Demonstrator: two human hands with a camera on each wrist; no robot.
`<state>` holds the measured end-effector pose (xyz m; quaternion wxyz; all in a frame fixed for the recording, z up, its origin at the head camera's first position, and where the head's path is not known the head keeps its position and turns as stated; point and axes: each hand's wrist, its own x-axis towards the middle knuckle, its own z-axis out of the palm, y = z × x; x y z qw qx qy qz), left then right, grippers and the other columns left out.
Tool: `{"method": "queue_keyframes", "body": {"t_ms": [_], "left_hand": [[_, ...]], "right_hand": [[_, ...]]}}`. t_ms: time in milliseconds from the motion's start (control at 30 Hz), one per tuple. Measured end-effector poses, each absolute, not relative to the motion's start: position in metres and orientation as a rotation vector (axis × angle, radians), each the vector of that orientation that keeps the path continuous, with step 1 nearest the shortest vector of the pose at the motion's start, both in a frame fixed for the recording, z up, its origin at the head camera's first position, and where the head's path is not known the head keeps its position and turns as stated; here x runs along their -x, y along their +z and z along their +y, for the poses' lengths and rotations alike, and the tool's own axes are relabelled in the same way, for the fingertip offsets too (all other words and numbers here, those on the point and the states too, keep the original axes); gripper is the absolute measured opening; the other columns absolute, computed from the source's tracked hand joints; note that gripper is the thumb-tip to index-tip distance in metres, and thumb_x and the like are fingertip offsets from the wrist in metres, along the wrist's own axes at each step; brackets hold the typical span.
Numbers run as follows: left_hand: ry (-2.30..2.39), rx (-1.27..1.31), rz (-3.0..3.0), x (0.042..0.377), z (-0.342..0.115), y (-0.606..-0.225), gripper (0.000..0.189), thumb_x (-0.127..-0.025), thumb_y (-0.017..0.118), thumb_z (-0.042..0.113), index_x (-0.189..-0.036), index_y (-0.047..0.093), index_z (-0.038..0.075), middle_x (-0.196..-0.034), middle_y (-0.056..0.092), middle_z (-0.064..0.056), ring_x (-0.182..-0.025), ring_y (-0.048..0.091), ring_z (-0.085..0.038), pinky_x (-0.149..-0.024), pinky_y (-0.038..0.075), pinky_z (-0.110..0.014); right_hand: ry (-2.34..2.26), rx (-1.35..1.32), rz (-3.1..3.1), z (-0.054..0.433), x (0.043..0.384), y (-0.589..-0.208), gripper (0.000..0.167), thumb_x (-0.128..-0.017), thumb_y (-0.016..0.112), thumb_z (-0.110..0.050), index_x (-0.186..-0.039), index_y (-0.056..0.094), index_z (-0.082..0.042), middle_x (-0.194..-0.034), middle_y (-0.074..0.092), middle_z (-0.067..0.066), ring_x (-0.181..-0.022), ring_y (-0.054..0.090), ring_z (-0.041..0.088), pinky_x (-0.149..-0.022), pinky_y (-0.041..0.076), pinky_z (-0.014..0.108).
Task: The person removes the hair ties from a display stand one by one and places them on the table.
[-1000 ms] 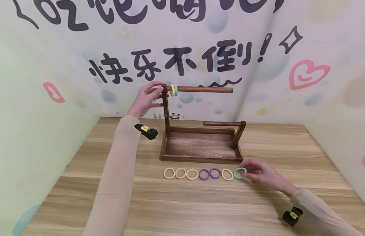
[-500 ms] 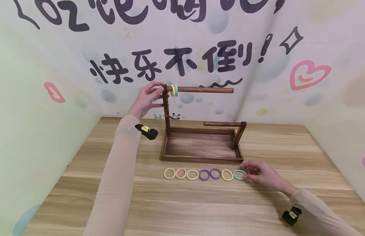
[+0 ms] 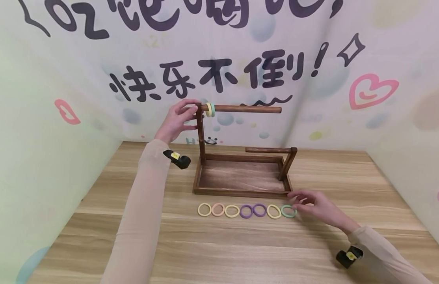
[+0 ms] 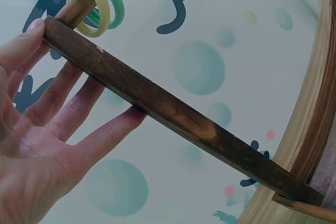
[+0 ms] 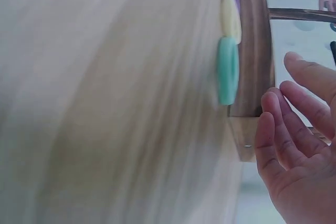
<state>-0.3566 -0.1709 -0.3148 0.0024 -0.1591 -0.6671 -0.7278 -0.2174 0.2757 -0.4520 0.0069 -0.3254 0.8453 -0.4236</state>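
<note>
A dark wooden stand [image 3: 242,194] has a tall post at its left carrying a long rod. A yellow hair tie [image 3: 208,109] and a green hair tie [image 3: 212,109] hang on that rod close to the post. At the top of the tall post [image 4: 134,87], my left hand [image 3: 175,121] grips the wood, thumb on the near side and fingers behind. My right hand [image 3: 320,209] hovers with loosely bent fingers just right of another green hair tie [image 3: 289,216], holding nothing. In the right wrist view this green hair tie [image 5: 228,71] lies apart from the fingers.
In front of the stand runs a row of hair ties: yellow [image 3: 204,215], pink [image 3: 218,215], yellow [image 3: 232,216], two purple [image 3: 246,217] and another yellow [image 3: 274,217]. A shorter rod [image 3: 267,150] extends leftward from the stand's low right post. A printed cloth [image 3: 240,51] hangs behind the table.
The right hand's fingers have come away from the green hair tie and lifted slightly; the tie now lies flat at the row's right end. The left hand stays on the post.
</note>
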Motion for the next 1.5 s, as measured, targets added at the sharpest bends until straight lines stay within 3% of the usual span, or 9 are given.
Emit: {"method": "queue_keyframes", "body": {"t_ms": [533, 700, 933, 1100, 1300, 1500], "left_hand": [[-2.278, 0.493, -2.099, 0.356, -0.171, -0.315, 0.018, -0.099, 0.057, 0.017, -0.115, 0.064, 0.016, -0.118, 0.061, -0.015, -0.111, 0.060, -0.033, -0.086, 0.050, -0.055], [-2.278, 0.489, -2.101, 0.358, -0.171, -0.315, 0.020, -0.099, 0.057, 0.018, -0.117, 0.063, 0.016, -0.119, 0.060, -0.016, -0.110, 0.059, -0.033, -0.087, 0.050, -0.056], [-2.274, 0.483, -2.111, 0.357, -0.171, -0.315, 0.021, -0.099, 0.057, 0.019, -0.119, 0.062, 0.016, -0.120, 0.060, -0.016, -0.111, 0.059, -0.033, -0.088, 0.049, -0.057], [-2.282, 0.477, -2.106, 0.357, -0.172, -0.316, 0.020, -0.099, 0.057, 0.018, -0.118, 0.063, 0.016, -0.119, 0.060, -0.016, -0.110, 0.059, -0.033, -0.088, 0.049, -0.057], [-2.286, 0.476, -2.106, 0.358, -0.172, -0.315, 0.020, -0.099, 0.057, 0.018, -0.118, 0.063, 0.016, -0.119, 0.060, -0.016, -0.110, 0.060, -0.032, -0.087, 0.049, -0.056], [-2.275, 0.474, -2.119, 0.358, -0.172, -0.316, 0.022, -0.099, 0.058, 0.019, -0.120, 0.062, 0.016, -0.119, 0.060, -0.015, -0.110, 0.060, -0.032, -0.088, 0.049, -0.057]], "right_hand": [[-1.411, 0.926, 2.596, 0.250, 0.229, -0.435, 0.030, -0.089, 0.069, -0.006, -0.118, 0.063, 0.003, -0.106, 0.067, 0.016, -0.095, 0.065, 0.021, -0.082, 0.052, 0.026], [-1.395, 0.880, 2.603, 0.242, 0.233, -0.432, 0.031, -0.090, 0.069, -0.010, -0.119, 0.063, -0.001, -0.108, 0.067, 0.015, -0.095, 0.064, 0.019, -0.082, 0.052, 0.027], [-1.416, 0.851, 2.516, 0.224, 0.243, -0.427, 0.031, -0.092, 0.068, -0.014, -0.120, 0.063, -0.002, -0.113, 0.064, 0.020, -0.097, 0.065, 0.027, -0.079, 0.055, 0.032], [-1.448, 0.953, 2.490, 0.210, 0.251, -0.427, 0.031, -0.092, 0.066, -0.008, -0.120, 0.061, 0.003, -0.113, 0.064, 0.021, -0.100, 0.064, 0.030, -0.084, 0.053, 0.032], [-1.532, 1.068, 2.454, 0.195, 0.259, -0.422, 0.031, -0.088, 0.064, 0.008, -0.118, 0.061, 0.008, -0.114, 0.064, 0.019, -0.103, 0.063, 0.022, -0.085, 0.053, 0.031], [-1.518, 1.063, 2.485, 0.184, 0.264, -0.413, 0.034, -0.089, 0.067, 0.001, -0.122, 0.061, 0.002, -0.121, 0.062, 0.016, -0.108, 0.060, 0.028, -0.090, 0.051, 0.041]]}}
